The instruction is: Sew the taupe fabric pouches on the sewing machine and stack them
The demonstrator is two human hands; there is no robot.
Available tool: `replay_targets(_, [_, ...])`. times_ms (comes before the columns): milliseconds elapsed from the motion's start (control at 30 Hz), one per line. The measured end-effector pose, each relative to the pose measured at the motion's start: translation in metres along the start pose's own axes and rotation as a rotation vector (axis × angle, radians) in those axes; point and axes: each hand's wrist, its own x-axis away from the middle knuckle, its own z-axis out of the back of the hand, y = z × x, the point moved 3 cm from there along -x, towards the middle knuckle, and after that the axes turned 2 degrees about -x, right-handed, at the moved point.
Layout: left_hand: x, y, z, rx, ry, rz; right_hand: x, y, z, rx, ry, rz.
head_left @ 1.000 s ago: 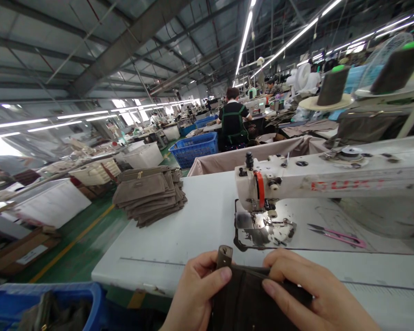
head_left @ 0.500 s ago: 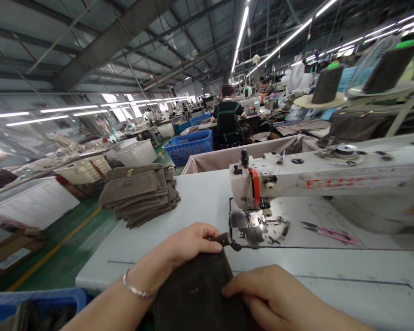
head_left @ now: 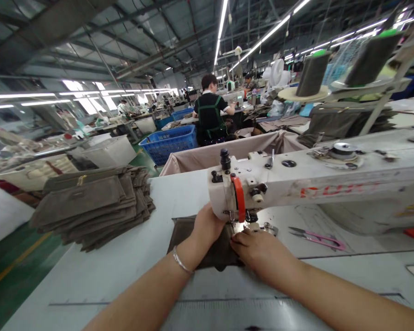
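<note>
A dark brown fabric piece point(head_left: 219, 253) lies flat on the table, one edge at the needle area of the white sewing machine point(head_left: 262, 177). My left hand point(head_left: 209, 226), with a silver bangle at the wrist, is closed on the piece just left of the machine head, which partly hides its fingertips. Close by the presser foot, my right hand point(head_left: 257, 248) has its fingers bent and pressed together at the fabric's right edge. Part of the piece is hidden under both hands.
Pink-handled thread snips point(head_left: 322, 239) lie on the machine bed to the right. A stack of brown fabric pieces point(head_left: 100, 202) sits at the table's left. Beyond are a cloth-lined bin point(head_left: 189, 158), a blue crate point(head_left: 170, 143) and a seated person point(head_left: 209, 112). Thread cones point(head_left: 312, 76) stand at right.
Both hands have moved forward with the fabric piece, from the table's near edge to under the machine head. The piece now lies flat at the needle. The view has shifted right.
</note>
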Motion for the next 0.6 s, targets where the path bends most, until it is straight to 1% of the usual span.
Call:
replay_targets(133, [0.042, 0.012, -0.006, -0.017, -0.031, -0.087, 0.023, -0.003, -0.006, -0.039, 0.049, 0.048])
replay_targets(233, [0.061, 0.018, -0.005, -0.029, -0.058, -0.178, 0.027, -0.003, -0.007, -0.082, 0.100, 0.041])
replay_targets(300, [0.063, 0.018, -0.004, -0.059, -0.060, -0.238, 0.025, -0.003, -0.005, -0.106, 0.151, 0.037])
replay_targets(400, [0.058, 0.013, -0.002, -0.083, -0.073, -0.316, 0.020, -0.002, 0.000, -0.126, 0.207, 0.018])
replay_targets(500, [0.053, 0.008, -0.002, -0.067, -0.087, -0.353, 0.016, 0.000, 0.002, -0.182, 0.192, -0.024])
replay_targets(600, [0.055, 0.010, -0.001, -0.072, -0.073, -0.355, 0.016, 0.000, 0.003, -0.241, 0.170, -0.041])
